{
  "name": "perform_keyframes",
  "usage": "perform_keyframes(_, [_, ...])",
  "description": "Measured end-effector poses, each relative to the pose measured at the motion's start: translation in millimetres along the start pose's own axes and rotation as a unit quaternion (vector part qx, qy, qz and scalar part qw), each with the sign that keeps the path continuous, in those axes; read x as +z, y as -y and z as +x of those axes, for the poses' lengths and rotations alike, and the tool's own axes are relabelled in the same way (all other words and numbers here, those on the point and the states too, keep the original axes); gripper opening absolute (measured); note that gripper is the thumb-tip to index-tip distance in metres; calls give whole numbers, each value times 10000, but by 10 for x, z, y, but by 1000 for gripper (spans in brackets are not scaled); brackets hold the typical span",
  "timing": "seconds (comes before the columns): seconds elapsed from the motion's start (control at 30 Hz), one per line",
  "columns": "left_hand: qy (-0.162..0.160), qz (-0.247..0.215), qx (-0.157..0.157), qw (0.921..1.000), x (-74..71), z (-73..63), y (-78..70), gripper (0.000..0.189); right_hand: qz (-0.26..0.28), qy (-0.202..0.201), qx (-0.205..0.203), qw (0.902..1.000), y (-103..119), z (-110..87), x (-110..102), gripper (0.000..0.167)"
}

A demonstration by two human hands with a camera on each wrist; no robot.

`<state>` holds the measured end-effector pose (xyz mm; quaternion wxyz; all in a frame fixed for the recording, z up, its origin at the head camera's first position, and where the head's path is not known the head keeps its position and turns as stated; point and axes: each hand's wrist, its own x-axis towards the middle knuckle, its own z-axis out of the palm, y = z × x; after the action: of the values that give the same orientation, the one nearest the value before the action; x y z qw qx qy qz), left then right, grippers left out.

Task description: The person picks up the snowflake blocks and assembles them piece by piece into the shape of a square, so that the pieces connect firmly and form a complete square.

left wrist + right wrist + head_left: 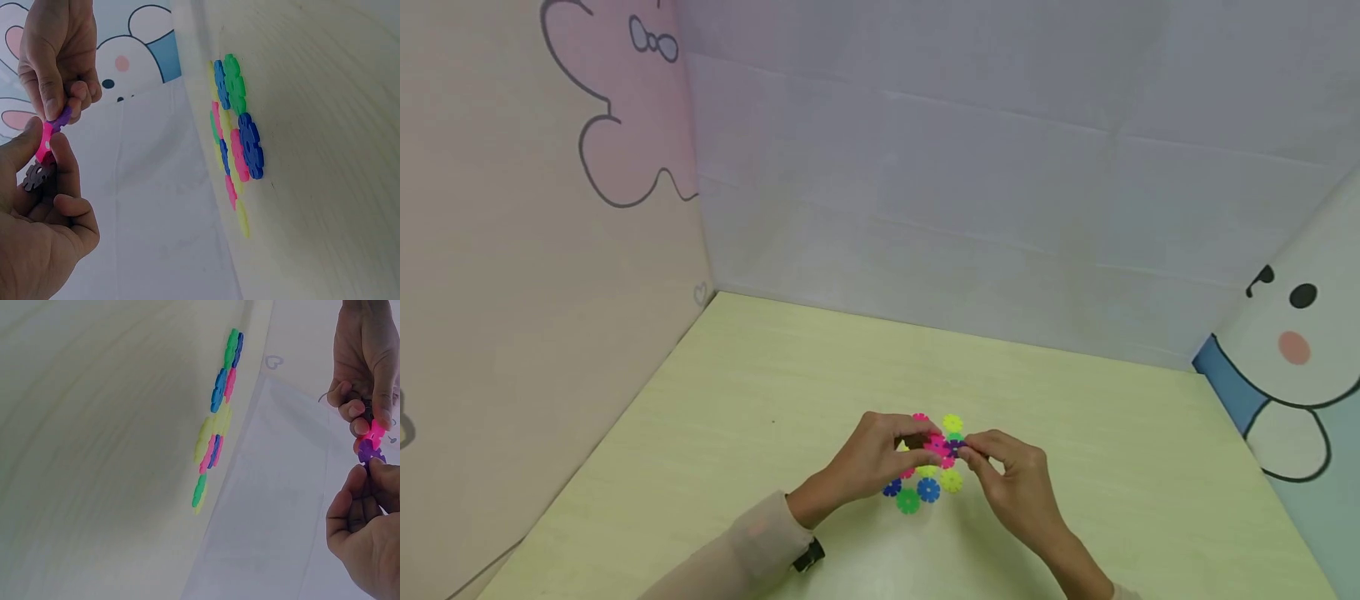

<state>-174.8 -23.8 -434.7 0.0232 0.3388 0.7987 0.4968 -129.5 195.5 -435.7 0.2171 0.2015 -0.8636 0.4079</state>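
Observation:
My left hand [868,462] pinches a bright pink slotted plastic disc [45,145] between thumb and finger, above the table. A dark brown-grey disc [37,177] of the same notched kind is also at the left fingers, just under the pink one. With thumb and forefinger, my right hand [1018,483] pinches a purple notched disc [370,452]. The purple disc's edge meets the pink disc's edge; how deep the slots engage cannot be told. Below the hands lie flat discs, among them a green [907,501], a blue [928,489] and a yellow one [951,481].
More discs lie in the same cluster, including a dark blue one [892,487] and a far yellow one [952,423]; the hands partly cover it. The pale wooden table [760,358] is bordered by cloth walls at left, back and right, with cartoon figures on the sides.

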Motion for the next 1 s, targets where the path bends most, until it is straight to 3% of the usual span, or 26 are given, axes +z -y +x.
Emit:
perform_keyframes(0.13, [-26,163,-36,9999,-27,-17,28,24,60,94,189,9998,18,11,7,11])
perform_keyframes(0.23, [-23,292,-78,9995,-73,-37,61,26,411,489,587,9962,6,29,-22,10])
perform_keyframes(0.37, [-20,368,-334,9988,-159,-91,115,31,852,1120,1784,9738,-115,44,-54,14])
perform_keyframes(0.47, [-43,339,-640,9974,-219,-155,145,32,397,1449,2477,9571,-251,9,9,18])
perform_keyframes(0.57, [-24,261,-822,9963,-261,-217,143,30,-362,1845,2539,9488,-346,-58,111,18])
perform_keyframes(0.73, [-28,323,-759,9966,-304,-291,108,28,-1215,2060,2121,9476,-358,-108,235,18])
perform_keyframes(0.87, [-73,418,-744,9963,-328,-324,91,27,-1480,2091,2005,9456,-321,-76,293,18])
perform_keyframes(1.0, [-23,393,-700,9968,-329,-324,82,26,-1346,2136,2199,9423,-326,-45,293,20])
